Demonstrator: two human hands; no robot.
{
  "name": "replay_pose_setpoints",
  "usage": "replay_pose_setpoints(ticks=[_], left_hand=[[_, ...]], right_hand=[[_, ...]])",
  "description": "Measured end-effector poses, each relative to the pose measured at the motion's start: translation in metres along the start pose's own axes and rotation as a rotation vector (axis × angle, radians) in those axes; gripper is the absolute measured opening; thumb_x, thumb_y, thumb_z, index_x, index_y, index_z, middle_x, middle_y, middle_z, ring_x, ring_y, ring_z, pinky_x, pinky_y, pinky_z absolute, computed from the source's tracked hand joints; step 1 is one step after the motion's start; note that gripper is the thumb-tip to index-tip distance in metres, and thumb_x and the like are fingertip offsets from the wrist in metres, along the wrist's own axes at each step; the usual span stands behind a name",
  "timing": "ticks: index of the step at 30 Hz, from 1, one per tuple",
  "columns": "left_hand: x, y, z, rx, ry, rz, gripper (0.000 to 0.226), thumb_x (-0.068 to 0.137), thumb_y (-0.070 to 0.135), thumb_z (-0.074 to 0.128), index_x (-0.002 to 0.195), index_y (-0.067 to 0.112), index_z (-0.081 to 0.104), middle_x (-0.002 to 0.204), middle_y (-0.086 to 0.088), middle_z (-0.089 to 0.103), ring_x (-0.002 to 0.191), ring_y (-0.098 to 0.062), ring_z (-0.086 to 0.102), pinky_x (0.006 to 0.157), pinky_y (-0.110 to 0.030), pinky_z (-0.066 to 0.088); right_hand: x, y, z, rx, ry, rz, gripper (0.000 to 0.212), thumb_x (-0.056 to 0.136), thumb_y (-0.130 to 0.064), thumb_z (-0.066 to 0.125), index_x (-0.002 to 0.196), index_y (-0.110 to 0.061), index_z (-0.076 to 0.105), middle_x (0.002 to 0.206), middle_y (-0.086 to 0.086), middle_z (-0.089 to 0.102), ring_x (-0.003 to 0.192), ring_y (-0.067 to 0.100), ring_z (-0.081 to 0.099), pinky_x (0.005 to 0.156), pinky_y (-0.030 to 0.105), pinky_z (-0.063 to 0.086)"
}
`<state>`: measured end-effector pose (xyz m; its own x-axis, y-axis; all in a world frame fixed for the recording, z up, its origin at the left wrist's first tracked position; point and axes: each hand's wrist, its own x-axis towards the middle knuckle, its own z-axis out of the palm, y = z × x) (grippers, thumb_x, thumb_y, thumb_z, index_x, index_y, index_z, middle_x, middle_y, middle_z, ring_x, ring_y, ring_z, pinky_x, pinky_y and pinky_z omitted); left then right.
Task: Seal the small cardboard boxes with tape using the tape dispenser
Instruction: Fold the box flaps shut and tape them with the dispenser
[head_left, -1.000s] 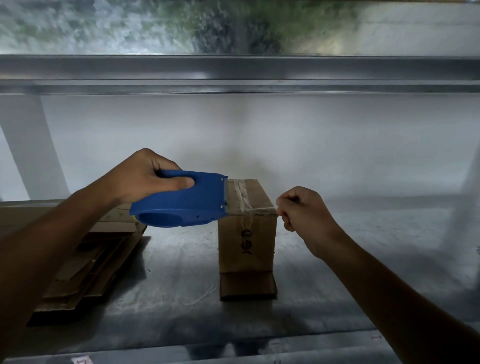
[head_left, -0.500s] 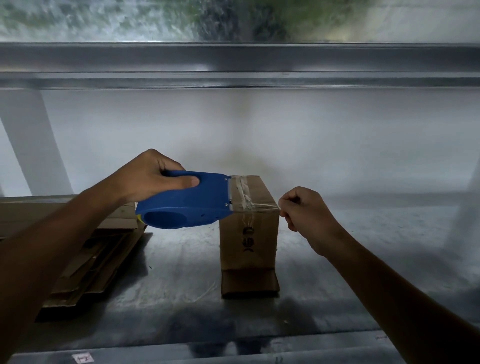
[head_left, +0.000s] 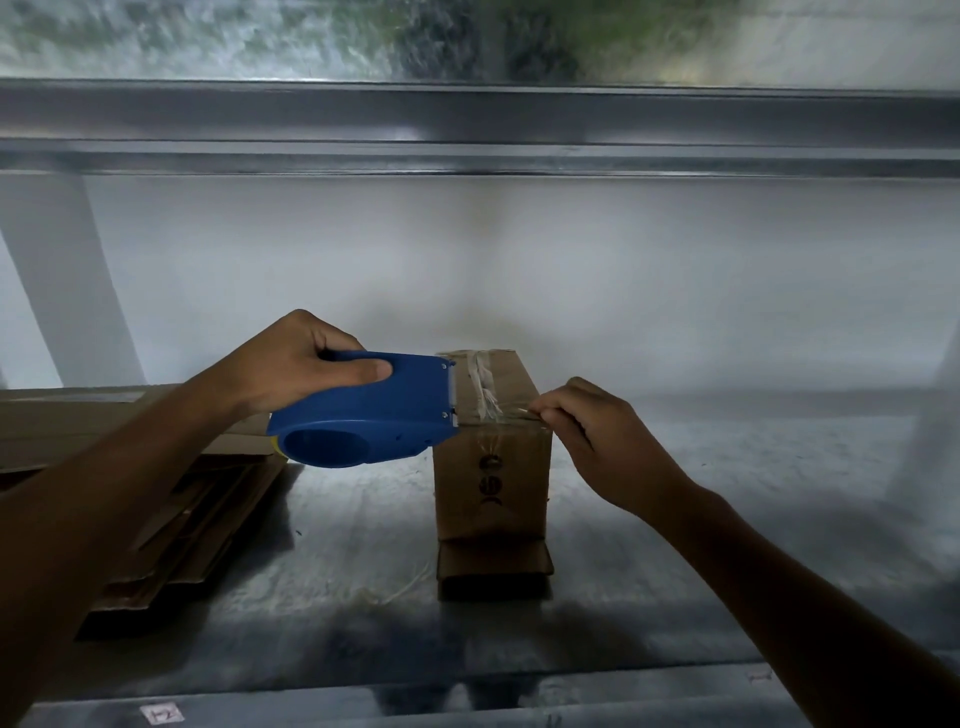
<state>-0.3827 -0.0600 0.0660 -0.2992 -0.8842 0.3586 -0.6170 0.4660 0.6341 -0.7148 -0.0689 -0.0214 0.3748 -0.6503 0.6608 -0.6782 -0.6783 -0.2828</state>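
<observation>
— What's there, left to right?
— Flat cardboard at the table's left edge. My left hand grips the tape dispenser, blade at the box's top left edge, mid-table. My right hand pinches the tape end at its top right edge.
— Risk?
— The tape looks wrinkled; I think a crooked pull could tip the box.

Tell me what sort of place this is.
Probably a packing station, perhaps in a warehouse: a metal bench, a stack of flattened cardboard, and a blue tape dispenser against a small cardboard box.
</observation>
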Motion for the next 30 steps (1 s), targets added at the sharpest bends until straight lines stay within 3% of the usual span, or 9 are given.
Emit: replay_pose_setpoints(ticks=[5, 8, 12, 14, 17, 20, 22, 25, 30], left_hand=[[-0.003, -0.003, 0.002, -0.033, 0.005, -0.001, 0.068, 0.061, 0.082, 0.070, 0.084, 0.019, 0.082, 0.077, -0.011, 0.075, 0.072, -0.037, 0.071, 0.065, -0.034, 0.049], [-0.003, -0.004, 0.003, -0.050, 0.001, 0.002, 0.067, 0.061, 0.080, 0.070, 0.084, 0.019, 0.082, 0.077, -0.010, 0.076, 0.071, -0.034, 0.072, 0.065, -0.034, 0.050], [-0.004, -0.004, 0.004, -0.055, -0.027, 0.009, 0.077, 0.054, 0.091, 0.067, 0.084, 0.022, 0.082, 0.076, -0.008, 0.076, 0.067, -0.027, 0.071, 0.062, -0.032, 0.049], [-0.004, -0.003, 0.004, -0.058, -0.035, 0.012, 0.076, 0.054, 0.090, 0.067, 0.085, 0.022, 0.082, 0.078, -0.008, 0.076, 0.068, -0.029, 0.071, 0.063, -0.033, 0.050], [-0.003, -0.002, 0.003, -0.052, -0.045, 0.016, 0.075, 0.056, 0.089, 0.067, 0.085, 0.022, 0.082, 0.077, -0.008, 0.076, 0.066, -0.024, 0.069, 0.061, -0.031, 0.049], [-0.004, -0.003, 0.001, -0.053, -0.047, 0.023, 0.071, 0.059, 0.088, 0.067, 0.085, 0.023, 0.082, 0.076, -0.006, 0.076, 0.064, -0.019, 0.069, 0.059, -0.027, 0.049], [-0.005, -0.004, 0.001, -0.062, -0.041, 0.027, 0.071, 0.059, 0.087, 0.067, 0.085, 0.023, 0.082, 0.076, -0.006, 0.076, 0.063, -0.018, 0.068, 0.057, -0.025, 0.049], [-0.006, -0.007, 0.001, -0.071, -0.034, 0.028, 0.073, 0.059, 0.088, 0.068, 0.085, 0.021, 0.082, 0.076, -0.009, 0.075, 0.065, -0.022, 0.068, 0.060, -0.029, 0.049], [-0.007, -0.009, 0.002, -0.063, -0.017, 0.032, 0.070, 0.062, 0.085, 0.069, 0.084, 0.020, 0.081, 0.076, -0.009, 0.075, 0.065, -0.025, 0.069, 0.062, -0.032, 0.049]], right_hand=[[0.000, 0.014, 0.001, -0.032, 0.009, -0.076, 0.036, 0.102, -0.040, 0.048, 0.112, -0.015, 0.072, 0.101, -0.005, 0.056, 0.090, 0.009, 0.055, 0.079, 0.017, 0.042], [0.002, 0.022, 0.000, -0.081, 0.045, -0.159, 0.038, 0.101, -0.039, 0.049, 0.111, -0.012, 0.074, 0.112, -0.002, 0.058, 0.102, 0.015, 0.055, 0.088, 0.022, 0.044], [0.001, 0.031, 0.009, -0.104, 0.019, -0.195, 0.045, 0.106, -0.040, 0.042, 0.133, -0.014, 0.065, 0.139, -0.001, 0.061, 0.132, 0.010, 0.046, 0.112, 0.019, 0.034], [-0.003, 0.028, 0.015, -0.026, 0.027, -0.131, 0.049, 0.107, -0.046, 0.034, 0.140, -0.017, 0.056, 0.140, -0.008, 0.056, 0.137, 0.001, 0.039, 0.116, 0.018, 0.031], [0.002, 0.026, 0.010, 0.013, 0.041, -0.132, 0.043, 0.105, -0.037, 0.042, 0.137, -0.015, 0.061, 0.144, -0.003, 0.056, 0.141, 0.004, 0.041, 0.115, 0.026, 0.038], [0.022, 0.007, -0.003, 0.005, -0.112, -0.176, 0.050, 0.106, -0.034, 0.040, 0.153, -0.019, 0.039, 0.160, -0.008, 0.034, 0.148, -0.006, 0.021, 0.120, 0.017, 0.021], [0.036, -0.006, -0.002, -0.084, -0.246, -0.251, 0.055, 0.108, -0.044, 0.026, 0.157, -0.019, 0.030, 0.163, -0.006, 0.026, 0.151, -0.001, 0.016, 0.123, 0.021, 0.016], [0.046, -0.017, 0.008, -0.176, -0.387, -0.288, 0.066, 0.105, -0.053, 0.013, 0.155, -0.017, 0.036, 0.162, 0.001, 0.033, 0.152, 0.012, 0.024, 0.124, 0.031, 0.022], [0.046, -0.022, 0.014, -0.111, -0.428, -0.177, 0.061, 0.100, -0.050, 0.024, 0.149, -0.024, 0.047, 0.154, -0.002, 0.047, 0.141, 0.019, 0.044, 0.116, 0.036, 0.038]])
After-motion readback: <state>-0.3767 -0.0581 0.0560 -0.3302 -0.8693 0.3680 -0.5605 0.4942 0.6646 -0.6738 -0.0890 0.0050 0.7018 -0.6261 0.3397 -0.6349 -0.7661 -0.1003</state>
